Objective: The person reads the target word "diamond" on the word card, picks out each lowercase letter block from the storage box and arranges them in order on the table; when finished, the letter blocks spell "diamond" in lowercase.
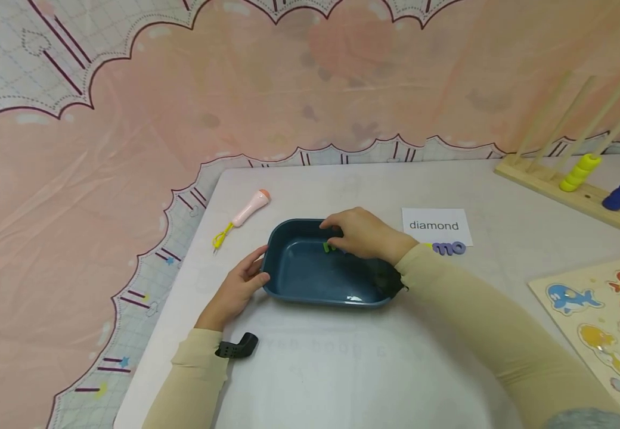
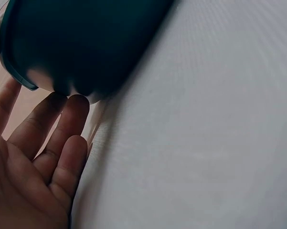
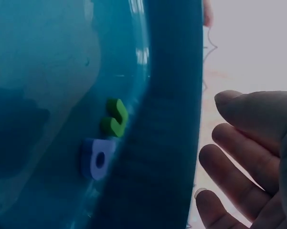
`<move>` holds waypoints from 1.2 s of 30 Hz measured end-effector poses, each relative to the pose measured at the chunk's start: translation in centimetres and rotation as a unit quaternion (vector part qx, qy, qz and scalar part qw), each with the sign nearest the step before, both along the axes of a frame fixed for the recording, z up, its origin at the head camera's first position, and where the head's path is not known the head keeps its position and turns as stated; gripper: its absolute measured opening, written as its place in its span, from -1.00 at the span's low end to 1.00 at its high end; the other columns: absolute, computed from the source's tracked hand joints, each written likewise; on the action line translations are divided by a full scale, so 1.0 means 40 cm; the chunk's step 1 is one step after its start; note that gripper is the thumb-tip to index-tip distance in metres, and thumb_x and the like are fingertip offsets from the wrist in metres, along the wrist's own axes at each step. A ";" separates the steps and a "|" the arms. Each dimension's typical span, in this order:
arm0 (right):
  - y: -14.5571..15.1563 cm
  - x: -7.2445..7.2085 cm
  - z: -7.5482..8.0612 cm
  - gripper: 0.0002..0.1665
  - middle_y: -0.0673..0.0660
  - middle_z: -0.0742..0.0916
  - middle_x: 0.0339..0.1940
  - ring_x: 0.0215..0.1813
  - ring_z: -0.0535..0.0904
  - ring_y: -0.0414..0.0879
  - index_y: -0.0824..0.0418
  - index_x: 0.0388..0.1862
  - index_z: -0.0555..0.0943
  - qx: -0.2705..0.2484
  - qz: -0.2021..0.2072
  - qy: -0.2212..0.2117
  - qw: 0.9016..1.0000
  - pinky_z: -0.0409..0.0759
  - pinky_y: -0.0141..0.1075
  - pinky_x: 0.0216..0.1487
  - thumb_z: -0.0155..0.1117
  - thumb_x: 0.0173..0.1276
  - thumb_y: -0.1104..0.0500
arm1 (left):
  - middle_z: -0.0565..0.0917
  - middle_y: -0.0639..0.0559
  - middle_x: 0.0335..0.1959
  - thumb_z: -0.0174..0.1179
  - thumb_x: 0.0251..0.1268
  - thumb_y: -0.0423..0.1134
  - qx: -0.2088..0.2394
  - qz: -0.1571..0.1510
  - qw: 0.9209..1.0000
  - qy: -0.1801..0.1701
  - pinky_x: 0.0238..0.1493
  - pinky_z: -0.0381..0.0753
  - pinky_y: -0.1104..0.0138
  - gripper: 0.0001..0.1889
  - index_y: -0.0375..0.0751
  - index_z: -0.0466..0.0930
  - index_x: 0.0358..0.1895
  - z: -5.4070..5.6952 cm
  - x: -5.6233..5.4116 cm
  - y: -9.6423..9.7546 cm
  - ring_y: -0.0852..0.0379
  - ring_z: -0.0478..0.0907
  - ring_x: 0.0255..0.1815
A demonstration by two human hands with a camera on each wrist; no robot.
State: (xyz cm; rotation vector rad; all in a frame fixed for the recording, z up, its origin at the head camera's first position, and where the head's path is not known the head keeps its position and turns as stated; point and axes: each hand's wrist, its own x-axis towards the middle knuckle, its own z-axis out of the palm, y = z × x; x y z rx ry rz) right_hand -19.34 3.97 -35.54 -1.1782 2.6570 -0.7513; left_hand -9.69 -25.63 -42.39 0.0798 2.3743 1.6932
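A dark blue tray (image 1: 310, 271) sits on the white table. My left hand (image 1: 237, 292) rests on its left end; in the left wrist view, loosely extended fingers (image 2: 76, 114) touch the outer wall. My right hand (image 1: 366, 232) hovers over the tray's far side, thumb and fingers apart, holding nothing visible. Inside the tray, a green letter (image 3: 117, 117) lies beside a purple letter (image 3: 99, 160) with a round hole. Right of the tray is a white card (image 1: 439, 223) printed "diamond". Purple letters (image 1: 449, 248) reading "mo" lie along its lower edge, with a yellow piece partly behind the sleeve.
A pink-handled tool with a yellow tip (image 1: 251, 208) lies behind the tray on the left. Far right stands a wooden peg rack (image 1: 535, 173) with yellow and blue beads. A wooden animal puzzle board (image 1: 567, 328) lies at the right. A patterned curtain (image 1: 288, 89) hangs behind.
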 end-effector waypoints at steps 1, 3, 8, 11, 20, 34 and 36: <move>-0.003 -0.002 -0.005 -0.56 0.19 0.74 0.06 0.08 0.64 0.02 0.29 0.23 0.62 0.001 0.000 -0.001 1.000 0.52 -0.10 0.21 0.34 0.41 0.18 | 0.26 -0.33 0.49 0.14 0.52 -0.25 -0.001 0.000 1.000 0.000 0.37 0.24 -0.08 -0.32 -0.16 0.06 0.60 -0.001 0.000 0.000 -0.25 0.32 0.43; -0.007 -0.006 -0.014 -0.57 0.19 0.74 0.07 0.11 0.64 0.01 0.28 0.22 0.63 0.002 0.001 -0.005 1.000 0.51 -0.10 0.23 0.34 0.41 0.19 | 0.26 -0.33 0.49 0.14 0.52 -0.24 -0.002 0.000 1.000 -0.001 0.37 0.25 -0.08 -0.32 -0.15 0.07 0.60 -0.003 0.001 0.001 -0.25 0.32 0.43; -0.018 -0.011 -0.035 -0.57 0.18 0.73 0.10 0.18 0.62 0.03 0.27 0.22 0.62 0.009 0.007 -0.013 1.000 0.48 -0.10 0.27 0.32 0.41 0.17 | 0.28 -0.34 0.48 0.14 0.52 -0.26 -0.001 0.001 1.000 0.003 0.37 0.26 -0.08 -0.32 -0.17 0.07 0.59 -0.006 0.004 0.002 -0.26 0.33 0.42; -0.023 -0.010 -0.046 -0.57 0.16 0.73 0.10 0.14 0.62 0.01 0.26 0.22 0.62 0.020 0.007 -0.024 0.999 0.49 -0.10 0.26 0.32 0.41 0.17 | 0.28 -0.33 0.48 0.15 0.52 -0.24 0.000 0.000 1.000 0.004 0.36 0.26 -0.09 -0.31 -0.16 0.07 0.59 -0.007 0.005 0.003 -0.25 0.33 0.42; -0.030 -0.007 -0.073 -0.53 0.17 0.69 0.17 0.13 0.59 0.00 0.24 0.29 0.58 0.062 0.010 -0.057 0.996 0.43 -0.06 0.31 0.29 0.45 0.15 | 0.28 -0.31 0.48 0.16 0.51 -0.20 -0.001 0.000 1.000 0.001 0.37 0.26 -0.08 -0.30 -0.13 0.07 0.60 -0.008 0.004 0.004 -0.23 0.33 0.42; -0.033 -0.012 -0.093 -0.49 0.21 0.64 0.25 0.21 0.55 0.01 0.27 0.34 0.53 0.066 0.017 -0.082 0.994 0.47 -0.08 0.29 0.27 0.45 0.18 | 0.29 -0.32 0.48 0.15 0.51 -0.25 -0.006 -0.001 1.000 0.008 0.37 0.26 -0.10 -0.32 -0.16 0.08 0.59 -0.007 0.000 0.001 -0.24 0.33 0.42; -0.034 -0.012 -0.095 -0.49 0.20 0.64 0.24 0.19 0.55 0.00 0.27 0.34 0.53 0.065 0.016 -0.085 0.994 0.48 -0.09 0.28 0.28 0.45 0.19 | 0.29 -0.32 0.47 0.15 0.51 -0.25 -0.006 -0.001 1.000 0.010 0.36 0.27 -0.10 -0.32 -0.16 0.08 0.59 -0.009 0.000 0.000 -0.25 0.33 0.42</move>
